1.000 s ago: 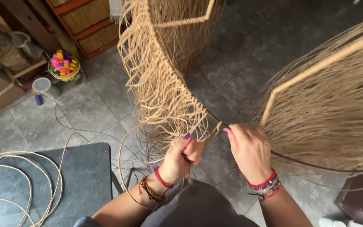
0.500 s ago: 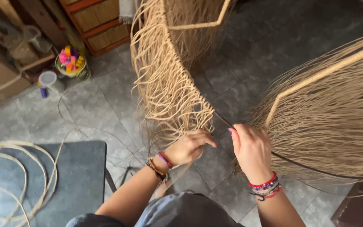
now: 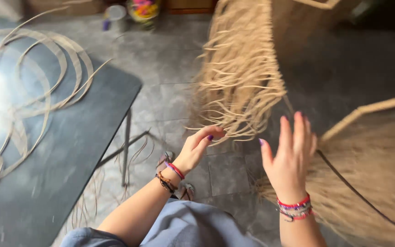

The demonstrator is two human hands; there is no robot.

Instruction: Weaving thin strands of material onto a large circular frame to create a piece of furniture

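A hanging fringe of pale straw fibres (image 3: 241, 77) drops from a wrapped frame at the top middle. My left hand (image 3: 198, 147) reaches up under its lower tips, fingers curled loosely and touching a few strands, gripping nothing. My right hand (image 3: 290, 158) is held up flat with fingers spread, just right of the fringe and in front of a second fibre panel (image 3: 376, 174). A thin dark cord (image 3: 344, 180) runs diagonally across that panel. Both wrists wear beaded bracelets.
A dark grey table (image 3: 69, 151) at the left carries coiled flat cane strips (image 3: 33, 91). The floor is grey tile (image 3: 170, 68). A colourful container (image 3: 143, 9) and a small white cup (image 3: 115, 13) stand on the floor at the top. Loose fibres trail below the table.
The view swung left and down, bringing the table in. Both hands let go of the fringe's lower strands; my right hand opened flat and my left hand dropped slightly.
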